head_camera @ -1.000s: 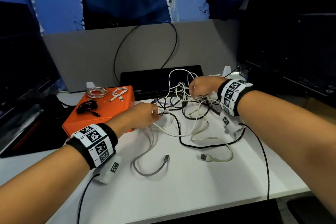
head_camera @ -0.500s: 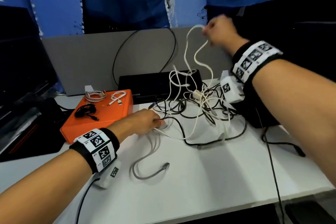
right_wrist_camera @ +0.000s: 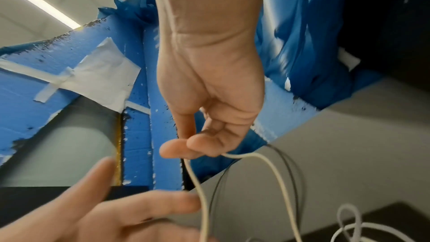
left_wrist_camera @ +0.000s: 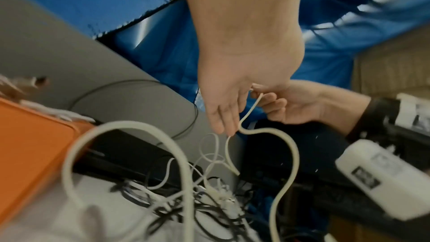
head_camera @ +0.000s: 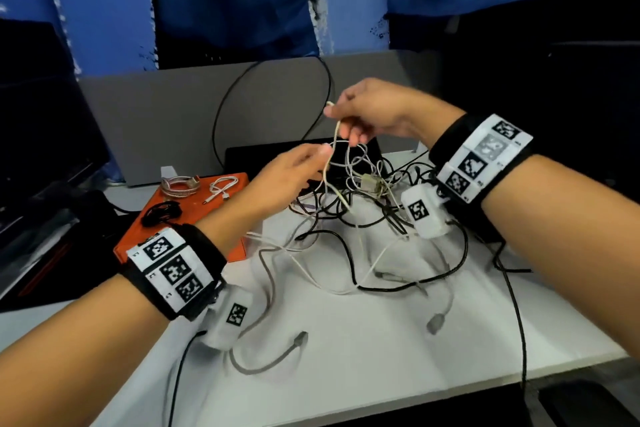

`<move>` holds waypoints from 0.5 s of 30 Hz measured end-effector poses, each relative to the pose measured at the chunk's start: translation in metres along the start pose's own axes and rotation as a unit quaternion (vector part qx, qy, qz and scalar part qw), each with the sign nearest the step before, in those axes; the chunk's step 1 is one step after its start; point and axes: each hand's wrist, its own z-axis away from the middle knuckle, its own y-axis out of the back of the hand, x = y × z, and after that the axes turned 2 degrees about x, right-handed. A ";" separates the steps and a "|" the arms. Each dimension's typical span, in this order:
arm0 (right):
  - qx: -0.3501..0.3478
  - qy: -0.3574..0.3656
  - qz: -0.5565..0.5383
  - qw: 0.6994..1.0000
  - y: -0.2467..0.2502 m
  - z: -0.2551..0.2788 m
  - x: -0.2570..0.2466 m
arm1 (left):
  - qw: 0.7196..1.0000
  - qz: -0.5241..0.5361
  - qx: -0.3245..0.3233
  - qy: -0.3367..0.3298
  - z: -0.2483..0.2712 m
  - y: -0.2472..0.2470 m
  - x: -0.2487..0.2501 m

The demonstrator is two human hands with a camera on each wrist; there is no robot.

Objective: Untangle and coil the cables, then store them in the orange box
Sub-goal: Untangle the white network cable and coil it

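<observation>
My right hand is raised above the table and pinches a cream cable near its end; thumb and fingers curl on that cream cable. My left hand is just below, its straight fingers touching the hanging cable without closing on it. The cable runs down into a tangle of white, grey and black cables on the white table. The orange box stands closed at the left, with a silver coil, a white coil and a black coil on its lid.
A grey cable with a plug lies loose near the front. A black flat device sits behind the tangle against a grey partition. Dark equipment flanks both sides. The table's front edge is close to me.
My right hand has come down from high at the back right to above the tangle, still holding the cream cable. My left hand has left the table and risen to that cable.
</observation>
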 end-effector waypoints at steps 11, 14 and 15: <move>0.225 0.215 -0.212 0.926 0.032 -0.001 -0.063 | 0.996 -0.031 0.077 0.041 0.020 -0.008 -0.005; 0.299 0.305 -0.231 0.874 0.055 -0.003 -0.069 | 0.973 -0.196 0.119 0.000 0.016 -0.001 0.002; 0.312 0.316 -0.236 0.864 0.061 0.000 -0.070 | 0.971 -0.199 0.130 -0.005 0.015 0.001 0.002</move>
